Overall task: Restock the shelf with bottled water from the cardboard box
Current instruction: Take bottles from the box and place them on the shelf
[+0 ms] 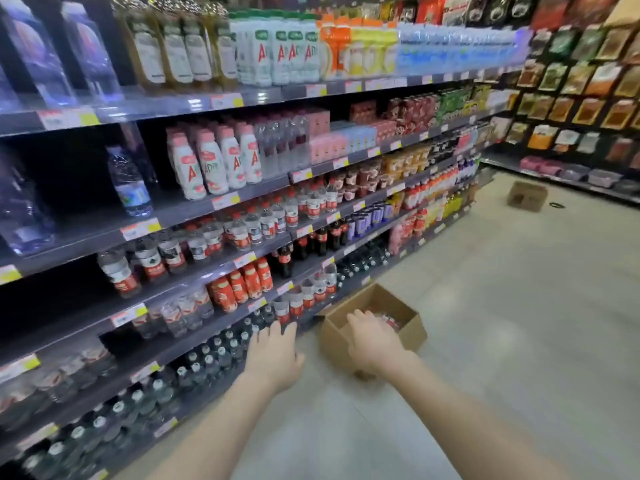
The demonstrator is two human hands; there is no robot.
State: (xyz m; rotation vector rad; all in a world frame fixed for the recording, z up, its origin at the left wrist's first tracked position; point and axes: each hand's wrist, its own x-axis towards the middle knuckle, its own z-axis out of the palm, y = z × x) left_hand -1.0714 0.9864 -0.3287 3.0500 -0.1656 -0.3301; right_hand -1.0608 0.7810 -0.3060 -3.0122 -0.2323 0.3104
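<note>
An open cardboard box stands on the floor against the foot of the shelf unit. Red-labelled water bottles show inside it, partly hidden by my right hand. My right hand reaches over the box's near rim, fingers spread, and I see nothing gripped in it. My left hand hovers open beside the box, in front of the low shelf's edge. More red-labelled water bottles stand on the low shelf just behind the box.
Dark bottles with white caps fill the bottom shelf to the left. Cola and other drinks line the rows above. A second cardboard box sits on the floor far down the aisle. Pale floor stretches to the right.
</note>
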